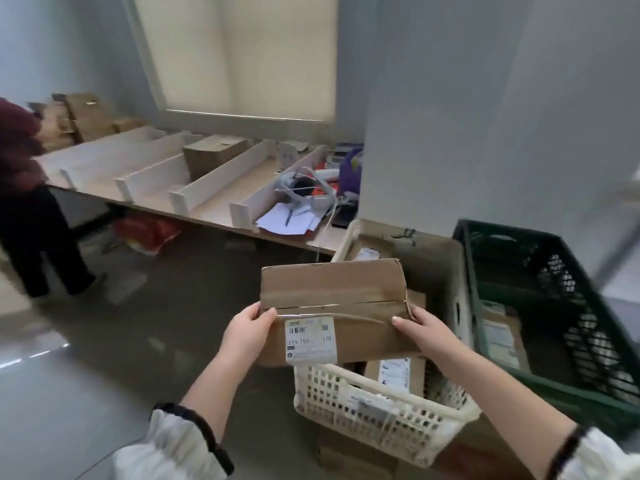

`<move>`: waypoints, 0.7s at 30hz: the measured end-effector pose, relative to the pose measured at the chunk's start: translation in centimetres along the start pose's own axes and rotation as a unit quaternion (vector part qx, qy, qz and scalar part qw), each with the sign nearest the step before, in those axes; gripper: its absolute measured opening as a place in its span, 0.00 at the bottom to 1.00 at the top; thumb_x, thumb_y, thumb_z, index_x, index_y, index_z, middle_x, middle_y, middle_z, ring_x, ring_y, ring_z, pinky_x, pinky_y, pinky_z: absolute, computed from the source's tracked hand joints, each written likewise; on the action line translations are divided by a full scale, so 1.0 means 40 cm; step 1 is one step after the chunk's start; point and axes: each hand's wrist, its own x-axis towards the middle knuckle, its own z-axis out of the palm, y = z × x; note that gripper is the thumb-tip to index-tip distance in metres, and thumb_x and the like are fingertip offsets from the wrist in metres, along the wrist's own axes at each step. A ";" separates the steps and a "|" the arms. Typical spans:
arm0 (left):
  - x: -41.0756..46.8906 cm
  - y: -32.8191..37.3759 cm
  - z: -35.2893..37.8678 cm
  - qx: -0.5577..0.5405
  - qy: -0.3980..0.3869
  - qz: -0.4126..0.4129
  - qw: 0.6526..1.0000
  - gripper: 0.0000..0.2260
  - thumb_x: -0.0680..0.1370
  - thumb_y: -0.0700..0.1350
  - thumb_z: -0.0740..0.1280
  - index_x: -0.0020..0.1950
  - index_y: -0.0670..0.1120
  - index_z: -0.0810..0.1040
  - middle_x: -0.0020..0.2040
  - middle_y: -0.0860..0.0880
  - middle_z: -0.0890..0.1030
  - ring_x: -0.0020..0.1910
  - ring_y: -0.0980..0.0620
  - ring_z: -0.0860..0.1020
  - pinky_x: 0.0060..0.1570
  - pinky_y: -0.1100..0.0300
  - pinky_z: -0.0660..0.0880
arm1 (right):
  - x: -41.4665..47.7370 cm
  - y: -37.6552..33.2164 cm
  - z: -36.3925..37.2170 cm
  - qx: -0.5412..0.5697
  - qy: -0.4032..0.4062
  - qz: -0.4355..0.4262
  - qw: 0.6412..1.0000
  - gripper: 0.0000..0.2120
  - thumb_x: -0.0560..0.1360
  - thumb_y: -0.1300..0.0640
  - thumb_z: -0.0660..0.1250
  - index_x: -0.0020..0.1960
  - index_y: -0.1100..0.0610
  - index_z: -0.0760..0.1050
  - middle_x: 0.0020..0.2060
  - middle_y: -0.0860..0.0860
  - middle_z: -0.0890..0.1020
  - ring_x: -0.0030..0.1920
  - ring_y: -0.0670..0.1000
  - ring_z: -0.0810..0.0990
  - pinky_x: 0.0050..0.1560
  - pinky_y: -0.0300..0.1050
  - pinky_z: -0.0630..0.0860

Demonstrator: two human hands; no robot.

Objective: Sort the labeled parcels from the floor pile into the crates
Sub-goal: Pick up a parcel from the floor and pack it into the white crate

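Observation:
I hold a brown cardboard parcel [332, 296] with a white barcode label in front of me, above the crates. My left hand [247, 332] grips its near left edge, thumb on top. Its near right edge is gripped by my right hand [424, 329]. Below the parcel stands a white lattice basket [377, 415] holding several labeled parcels. Behind it is a beige crate [438, 268] with a parcel inside. To the right, a dark green crate [554, 306] holds one labeled parcel [504, 336].
A long table [214, 213] with white dividers runs across the back, carrying a cardboard box [213, 155], papers, a headset and a purple item. A person in dark clothes [27, 202] stands at the left. A red bag [147, 233] lies under the table.

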 end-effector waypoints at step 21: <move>0.487 0.114 0.454 0.156 -0.287 0.013 0.945 0.18 0.79 0.51 0.62 0.69 0.50 0.71 0.57 0.51 0.80 0.54 0.51 0.78 0.47 0.59 0.75 | 0.237 0.127 -0.158 0.083 0.239 0.161 0.954 0.26 0.80 0.53 0.59 0.75 0.57 0.58 0.60 0.50 0.72 0.58 0.50 0.71 0.55 0.40 0.68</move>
